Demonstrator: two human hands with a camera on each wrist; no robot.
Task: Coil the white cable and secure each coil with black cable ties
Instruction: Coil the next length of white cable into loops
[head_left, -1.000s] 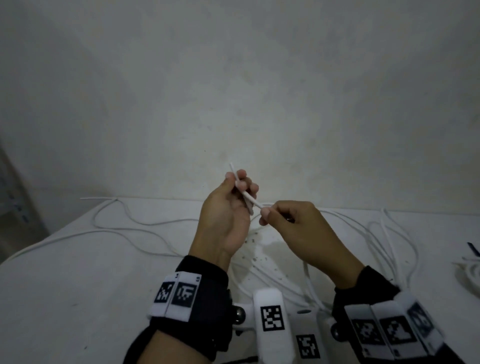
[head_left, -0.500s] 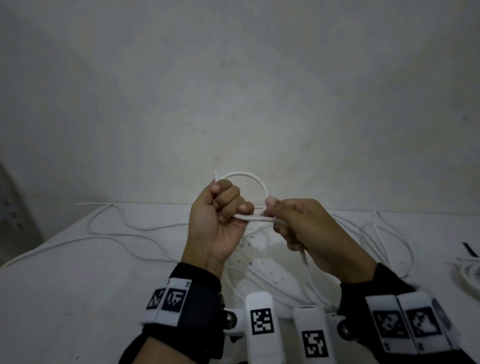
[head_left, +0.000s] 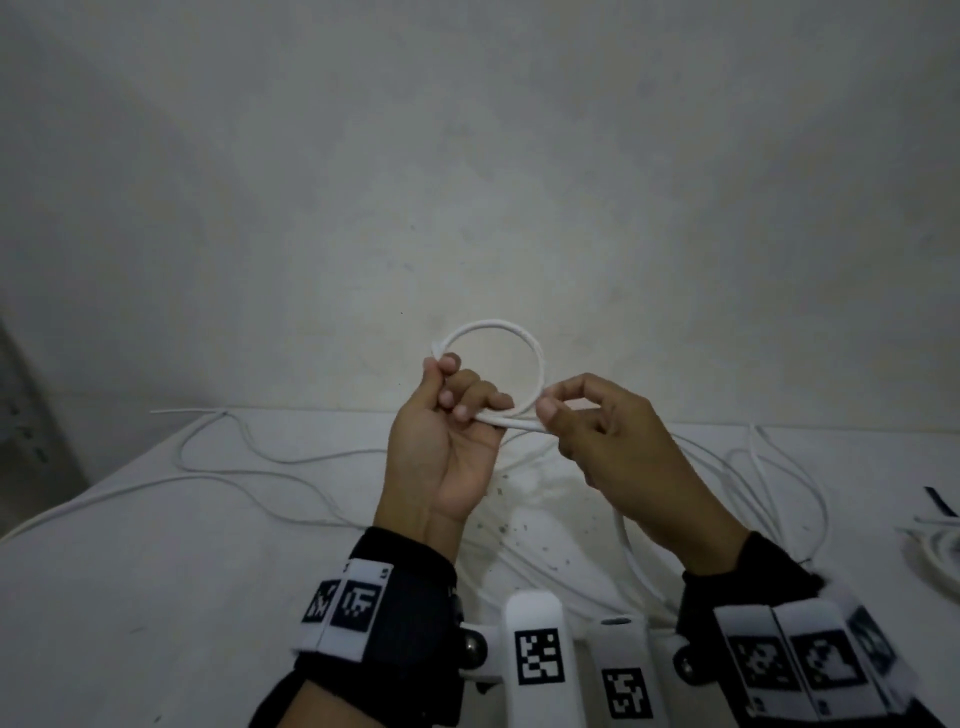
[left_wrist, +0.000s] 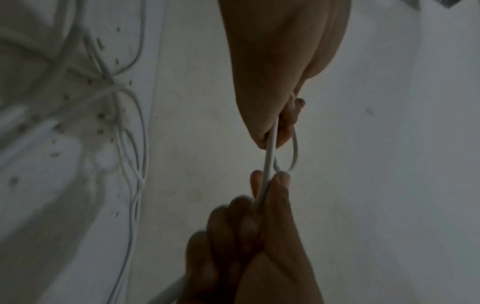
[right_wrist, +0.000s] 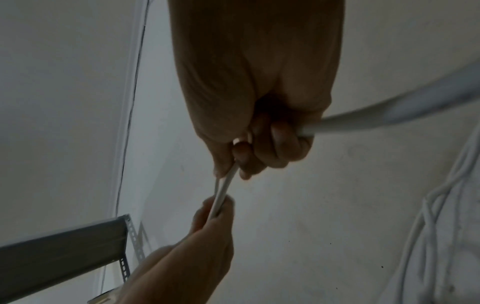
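In the head view, my left hand (head_left: 457, 400) grips the white cable (head_left: 519, 332) where its end crosses a round loop standing above my fingers. My right hand (head_left: 550, 413) pinches the same cable just right of the crossing, thumb against forefinger. From the left wrist view, the left hand (left_wrist: 275, 131) and the right hand (left_wrist: 270, 181) hold a short straight stretch of cable (left_wrist: 269, 162) between them. The right wrist view shows the right hand (right_wrist: 233, 166) curled round the cable (right_wrist: 223, 191), with more cable trailing off to the right. A dark strip, perhaps a black cable tie (head_left: 939, 501), lies at the table's right.
Loose runs of white cable (head_left: 270, 467) sprawl over the white table (head_left: 130, 597) to the left and right of my hands. Another white coil (head_left: 935, 551) sits at the right edge. A grey metal shelf frame (right_wrist: 64, 242) stands to the left by the wall.
The straight cable end held a second ago is now bent into a round loop above my left hand. The loop has grown wider since half a second ago. Both hands have kept their hold.
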